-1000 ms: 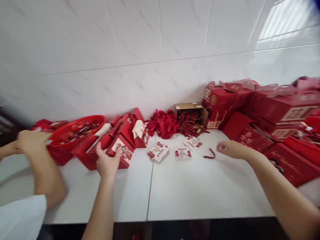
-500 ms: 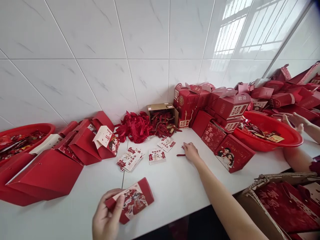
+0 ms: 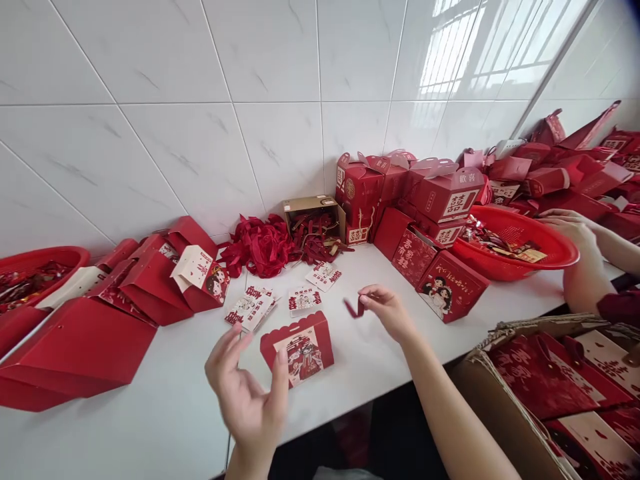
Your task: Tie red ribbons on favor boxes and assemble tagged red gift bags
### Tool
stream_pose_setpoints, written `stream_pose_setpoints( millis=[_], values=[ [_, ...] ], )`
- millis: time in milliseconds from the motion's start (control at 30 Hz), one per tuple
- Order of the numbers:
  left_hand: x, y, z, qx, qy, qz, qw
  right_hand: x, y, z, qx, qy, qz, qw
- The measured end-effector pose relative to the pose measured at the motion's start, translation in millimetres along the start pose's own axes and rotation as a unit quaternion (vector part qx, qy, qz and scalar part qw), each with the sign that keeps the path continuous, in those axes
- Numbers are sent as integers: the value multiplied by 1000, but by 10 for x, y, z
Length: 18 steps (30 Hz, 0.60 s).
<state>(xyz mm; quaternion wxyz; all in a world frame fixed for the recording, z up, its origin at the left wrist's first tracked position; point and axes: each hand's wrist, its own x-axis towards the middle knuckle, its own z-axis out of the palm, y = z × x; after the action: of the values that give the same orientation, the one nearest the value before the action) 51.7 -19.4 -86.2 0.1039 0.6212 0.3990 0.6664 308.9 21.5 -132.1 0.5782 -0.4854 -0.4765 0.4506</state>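
Note:
A small red gift box (image 3: pixel 320 333) with a scalloped top edge and a printed picture stands upright on the white table. Just left of it is my left hand (image 3: pixel 245 393), open, thumb and fingers spread, holding nothing. Beyond the box's right side, my right hand (image 3: pixel 389 312) pinches a short dark red strap (image 3: pixel 354 309) that hangs bent above the table. Printed white-and-red cards lie behind the box: a small pile (image 3: pixel 250 308) and further ones (image 3: pixel 304 300) beside it.
Along the wall are red ribbons (image 3: pixel 260 245), an open carton of straps (image 3: pixel 315 230) and stacked red boxes (image 3: pixel 363 193). Finished-looking red boxes (image 3: pixel 85 347) line the left. A red basket (image 3: pixel 520 263) and another person's hands (image 3: pixel 570 223) are right, above a cardboard carton (image 3: pixel 480 387).
My left hand has let go of the red gift box, which now stands upright on the table. My right hand has lifted the strap off the tabletop. The view has shifted slightly.

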Motion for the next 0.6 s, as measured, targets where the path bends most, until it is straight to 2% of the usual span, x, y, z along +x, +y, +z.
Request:
stream_pose_setpoints(
  millis=[67,133,200,267,367,467,600],
  values=[
    [41,242,-26,-40,-55,6,998,-236,-179,110,102,-52,-10,993],
    [80,436,-5,-83,-158,-17,984,-438,-342,240,181,-113,-4,977],
    [105,555,44,-103,-260,-16,960,-592,-469,374,238,-168,11,957],
    [101,602,78,-118,-333,8,935,-705,-545,496,276,-202,28,939],
    [42,572,46,-138,-359,18,923,-816,-562,627,312,-216,53,924],
    [-33,480,-58,-123,-363,-33,923,-881,-511,686,321,-215,77,919],
    [-108,376,-162,-123,-397,-109,903,-953,-438,694,303,-214,108,922]
  ],
)
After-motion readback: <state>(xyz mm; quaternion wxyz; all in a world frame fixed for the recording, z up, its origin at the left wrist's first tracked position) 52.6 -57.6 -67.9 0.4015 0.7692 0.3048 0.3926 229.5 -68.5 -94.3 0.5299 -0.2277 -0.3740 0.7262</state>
